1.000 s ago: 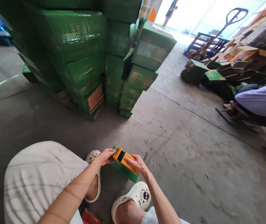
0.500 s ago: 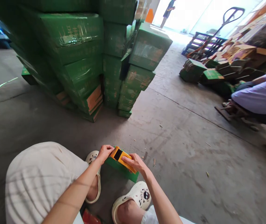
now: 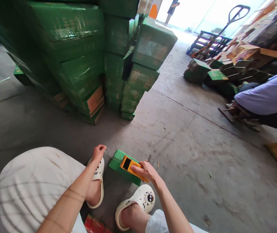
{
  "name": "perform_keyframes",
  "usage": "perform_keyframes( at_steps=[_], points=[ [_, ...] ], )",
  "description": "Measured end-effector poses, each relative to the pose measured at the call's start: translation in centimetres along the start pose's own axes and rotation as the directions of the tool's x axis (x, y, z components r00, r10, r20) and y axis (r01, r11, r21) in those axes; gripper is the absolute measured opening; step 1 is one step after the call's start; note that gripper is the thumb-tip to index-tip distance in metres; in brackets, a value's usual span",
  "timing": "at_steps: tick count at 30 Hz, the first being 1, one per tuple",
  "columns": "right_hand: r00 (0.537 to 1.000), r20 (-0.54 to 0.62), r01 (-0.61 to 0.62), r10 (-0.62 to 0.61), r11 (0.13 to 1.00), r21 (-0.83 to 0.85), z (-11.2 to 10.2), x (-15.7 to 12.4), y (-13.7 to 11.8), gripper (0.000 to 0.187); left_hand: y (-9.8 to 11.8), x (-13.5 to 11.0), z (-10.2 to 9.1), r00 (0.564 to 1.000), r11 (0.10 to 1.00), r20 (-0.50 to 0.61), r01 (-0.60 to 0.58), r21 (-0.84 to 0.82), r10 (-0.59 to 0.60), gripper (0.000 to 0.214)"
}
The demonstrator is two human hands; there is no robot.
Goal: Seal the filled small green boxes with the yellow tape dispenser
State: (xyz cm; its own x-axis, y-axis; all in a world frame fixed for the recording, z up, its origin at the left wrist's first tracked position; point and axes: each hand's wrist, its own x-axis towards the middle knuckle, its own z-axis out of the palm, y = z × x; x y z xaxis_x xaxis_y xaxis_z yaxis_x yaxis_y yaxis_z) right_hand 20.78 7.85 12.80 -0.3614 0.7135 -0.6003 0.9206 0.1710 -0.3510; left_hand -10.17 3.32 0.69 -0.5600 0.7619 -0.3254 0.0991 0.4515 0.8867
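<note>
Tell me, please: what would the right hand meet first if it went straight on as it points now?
With the yellow handheld tool leading, the right hand would probably meet the small green carton first; the gap between them is unclear, so it might pass just over.

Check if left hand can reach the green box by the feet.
Likely yes: only floor shows between the left hand and the green box; the orange tool in the right hand leaves its left end uncovered.

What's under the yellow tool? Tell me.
A green box shows beneath the yellow tool, which the right hand holds. The box's left end and part of its side are visible. The area covered by tool and hand cannot be seen. Whether tool and box touch is unclear.
</note>
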Motion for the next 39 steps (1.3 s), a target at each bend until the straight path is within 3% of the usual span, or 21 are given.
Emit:
perform_keyframes(
  at_steps=[7, 16, 25, 28, 32, 39],
  points=[
    [0.999, -0.008, -0.032, 0.031, 0.989, -0.144, 0.4, 1.1, -1.8, 0.059, -2.4, 1.1, 0.8, 0.996, 0.987, -0.074, 0.053, 0.15, -0.042, 0.014],
    [0.995, 0.002, -0.093, 0.095, 0.975, -0.203, 0.1, 0.9, -3.8, 0.07, -5.1, 1.3, 4.1, 0.991, 0.955, -0.093, 0.122, 0.269, -0.101, 0.012],
    [0.993, -0.003, -0.12, 0.121, 0.98, -0.158, 0.7, 1.6, -4.2, 0.067, -5.8, 1.8, 2.9, 0.991, 0.94, -0.114, 0.104, 0.324, -0.07, 0.014],
    [0.991, -0.007, -0.13, 0.13, 0.979, -0.157, 0.7, 1.6, -4.3, 0.064, -5.9, 1.8, 3.3, 0.996, 0.94, -0.078, 0.073, 0.335, -0.049, 0.013],
    [0.988, 0.01, -0.154, 0.157, 0.976, -0.151, 0.4, 1.5, -4.6, 0.06, -6.2, 1.3, 5.3, 0.999, 0.94, 0.029, 0.019, 0.341, -0.03, 0.014],
    [0.988, -0.01, -0.152, 0.152, 0.976, -0.158, 0.8, 1.9, -4.2, 0.063, -7.4, 0.8, 7.1, 0.976, 0.95, 0.209, -0.007, 0.312, -0.062, 0.014]
  ],
)
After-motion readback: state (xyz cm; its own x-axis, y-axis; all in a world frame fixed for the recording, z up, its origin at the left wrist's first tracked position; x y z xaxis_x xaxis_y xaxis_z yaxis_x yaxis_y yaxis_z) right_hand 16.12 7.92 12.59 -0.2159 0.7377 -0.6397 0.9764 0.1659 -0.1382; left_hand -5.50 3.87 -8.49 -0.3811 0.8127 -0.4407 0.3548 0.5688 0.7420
